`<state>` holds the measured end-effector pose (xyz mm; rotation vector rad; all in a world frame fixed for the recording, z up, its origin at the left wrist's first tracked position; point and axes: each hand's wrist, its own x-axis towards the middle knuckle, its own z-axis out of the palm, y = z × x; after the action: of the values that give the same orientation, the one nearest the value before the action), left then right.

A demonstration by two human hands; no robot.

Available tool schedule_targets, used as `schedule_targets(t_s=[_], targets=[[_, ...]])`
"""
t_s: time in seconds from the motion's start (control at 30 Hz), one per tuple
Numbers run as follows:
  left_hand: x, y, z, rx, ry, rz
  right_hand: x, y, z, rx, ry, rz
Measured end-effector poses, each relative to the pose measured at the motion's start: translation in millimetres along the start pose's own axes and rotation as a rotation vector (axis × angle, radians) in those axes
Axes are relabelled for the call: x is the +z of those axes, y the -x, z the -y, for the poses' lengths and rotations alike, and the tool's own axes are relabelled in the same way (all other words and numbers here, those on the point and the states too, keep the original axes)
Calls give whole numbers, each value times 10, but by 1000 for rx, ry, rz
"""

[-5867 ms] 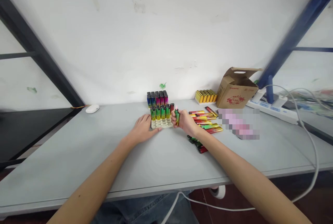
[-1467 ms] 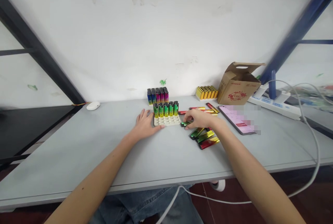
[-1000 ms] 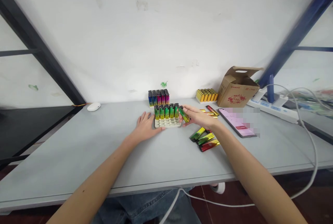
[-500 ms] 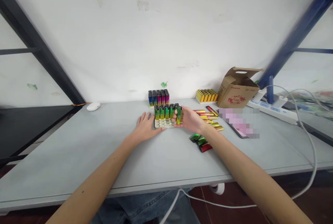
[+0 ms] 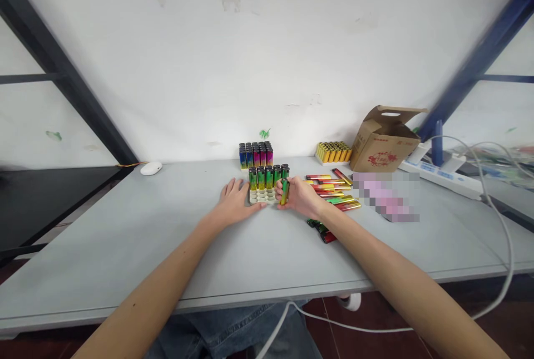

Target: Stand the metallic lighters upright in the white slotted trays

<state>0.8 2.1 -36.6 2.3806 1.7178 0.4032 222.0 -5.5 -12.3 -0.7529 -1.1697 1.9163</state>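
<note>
My right hand [image 5: 301, 195] pinches a green and gold lighter [image 5: 284, 192], held nearly upright at the right front corner of a pale tray with holes [image 5: 262, 197]. Rows of green and gold lighters [image 5: 265, 178] stand in the back of this tray, and bare holes show at its front. My left hand [image 5: 233, 201] rests on the table at the tray's left side, fingers stretched out, its thumb along the front edge. To the right of my right hand lie loose lighters [image 5: 329, 186] in red, gold and green.
Behind stands a block of blue and pink lighters [image 5: 256, 154]. Yellow lighters [image 5: 334, 152] fill another tray near an open cardboard box [image 5: 381, 147]. A power strip [image 5: 446, 176] with white cables sits at the right, a white rounded case [image 5: 151, 168] at the left.
My right hand, with the lighter in it, has shifted slightly left and down toward the tray's front right corner. My left hand stays beside the tray.
</note>
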Motion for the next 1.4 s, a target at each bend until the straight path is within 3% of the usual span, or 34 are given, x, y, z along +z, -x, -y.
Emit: schedule_targets(t_s=[0.43, 0.77, 1.4], targets=[[7, -1, 4, 1, -17, 3, 145, 70, 21, -61, 40, -55], [24, -10, 15, 23, -1, -18, 139, 62, 2, -49, 32, -99], [17, -10, 10, 29, 0, -30, 170, 107, 21, -100, 76, -33]])
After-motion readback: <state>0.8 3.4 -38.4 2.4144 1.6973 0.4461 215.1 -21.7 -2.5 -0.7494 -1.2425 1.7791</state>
